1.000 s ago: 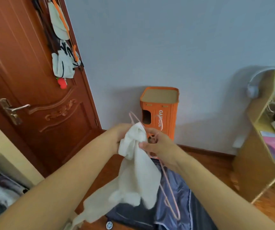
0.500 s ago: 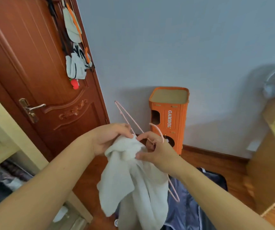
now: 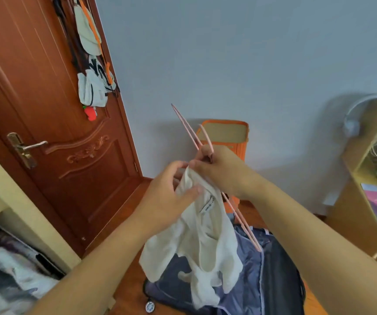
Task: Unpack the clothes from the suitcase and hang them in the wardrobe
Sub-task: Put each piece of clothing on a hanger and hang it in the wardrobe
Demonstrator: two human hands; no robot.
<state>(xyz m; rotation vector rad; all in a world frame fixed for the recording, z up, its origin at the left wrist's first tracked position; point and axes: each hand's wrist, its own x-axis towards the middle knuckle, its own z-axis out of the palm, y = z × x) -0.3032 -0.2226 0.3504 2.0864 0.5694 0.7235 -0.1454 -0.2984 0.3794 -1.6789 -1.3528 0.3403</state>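
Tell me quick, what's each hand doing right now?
Left hand: closed, gripping the white garment near its collar.
Right hand: closed, holding the pink hanger and pinching the garment's top edge.

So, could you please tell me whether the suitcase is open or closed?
Open: the suitcase lies on the floor showing its blue-grey lining, below the white garment.

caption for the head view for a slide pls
Left hand grips a white garment while the right hand holds a pink hanger above the open suitcase.
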